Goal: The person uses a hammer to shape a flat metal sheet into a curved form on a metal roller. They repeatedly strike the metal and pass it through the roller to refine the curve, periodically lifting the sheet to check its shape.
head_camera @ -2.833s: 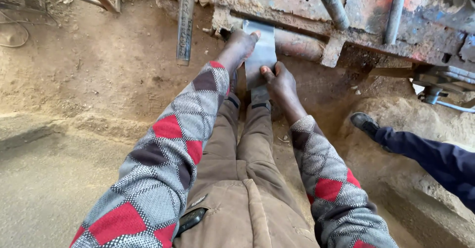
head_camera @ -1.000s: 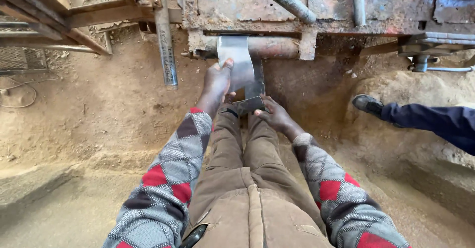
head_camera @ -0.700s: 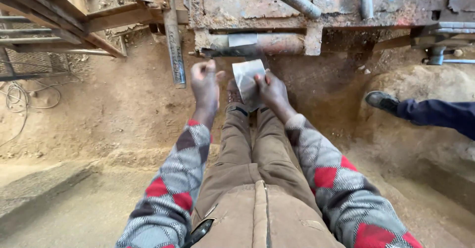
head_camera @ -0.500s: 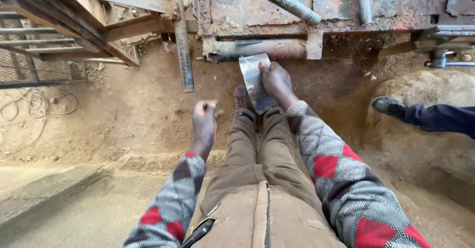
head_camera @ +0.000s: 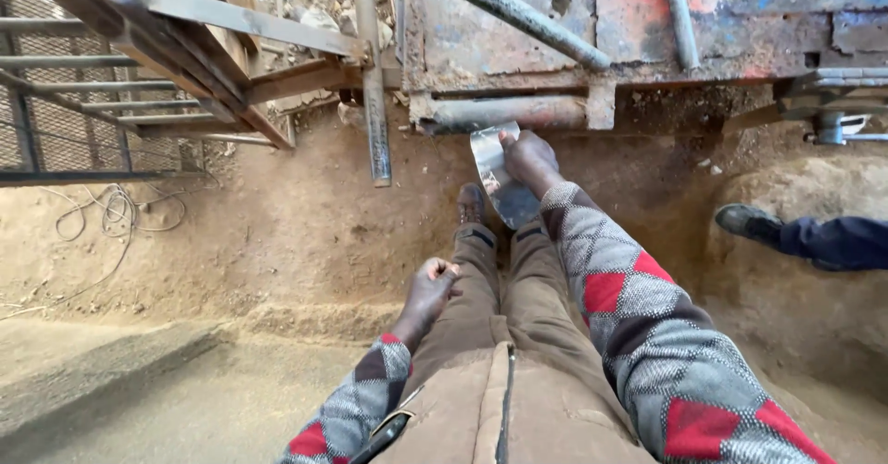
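Head view, the only one, looked down along outstretched legs in brown trousers (head_camera: 481, 307) toward a rusty machine frame (head_camera: 703, 20). Right hand (head_camera: 529, 157) reached far out, fingers closed over the far right edge of a shiny metal plate (head_camera: 504, 191). Gripped it firmly, by the look of it, though could not tell where the thumb sat. Left hand (head_camera: 430, 284) hung back, near, over the left knee, fingers loosely curled in and apparently pinching nothing.

Found the plate up off the sandy ground (head_camera: 277, 233), just above the shoes (head_camera: 472, 203) and just below the rusty pipe (head_camera: 504, 112) under the frame. Far end near the pipe; could not tell whether touching. As to progress, judged it so: plate picked up and brought to the pipe in one hand, but nothing visibly fastening it, so not set in place.

Long axis ran near to far, far end leaning a little left toward the pipe, near end pointing back at the feet. Broad face turned upward and toward the camera, catching the light.

Further off: a vertical metal bar (head_camera: 374, 103) left of the pipe, wire mesh (head_camera: 65, 122) and loose wires (head_camera: 120, 214) far left, a concrete slab (head_camera: 92, 371) near left. At right, another person's dark shoe (head_camera: 747, 221) and blue trouser leg (head_camera: 837, 242), well apart from the plate.
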